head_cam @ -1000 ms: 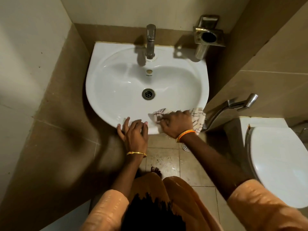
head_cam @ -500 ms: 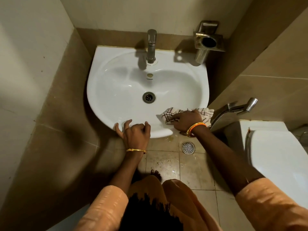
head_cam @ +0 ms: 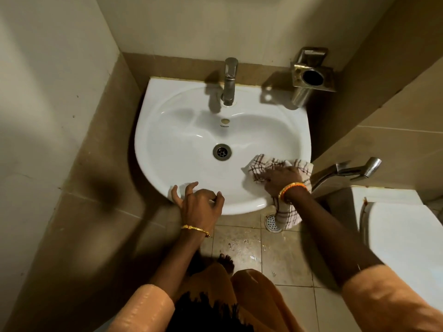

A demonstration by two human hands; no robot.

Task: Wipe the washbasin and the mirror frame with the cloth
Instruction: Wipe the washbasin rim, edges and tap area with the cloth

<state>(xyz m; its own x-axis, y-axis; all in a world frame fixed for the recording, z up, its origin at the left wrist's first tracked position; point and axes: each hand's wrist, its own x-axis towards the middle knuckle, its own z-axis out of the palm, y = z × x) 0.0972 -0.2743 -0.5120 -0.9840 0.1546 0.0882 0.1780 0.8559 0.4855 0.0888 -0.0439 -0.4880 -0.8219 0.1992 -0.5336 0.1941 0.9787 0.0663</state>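
A white washbasin is fixed to the back wall, with a steel tap at its rear and a drain in the middle. My right hand presses a white checked cloth onto the basin's front right rim; one end of the cloth hangs down over the edge below my wrist. My left hand rests on the front left rim with fingers curled and spread, holding nothing. No mirror frame is in view.
A metal holder is mounted on the wall right of the tap. A hand sprayer sticks out from the right wall above a white toilet. A floor drain lies under the basin. Walls close in on both sides.
My right hand has slid the cloth rightward along the front rim, toward the basin's right side, and an end now hangs over the edge. My left hand stays on the front rim.
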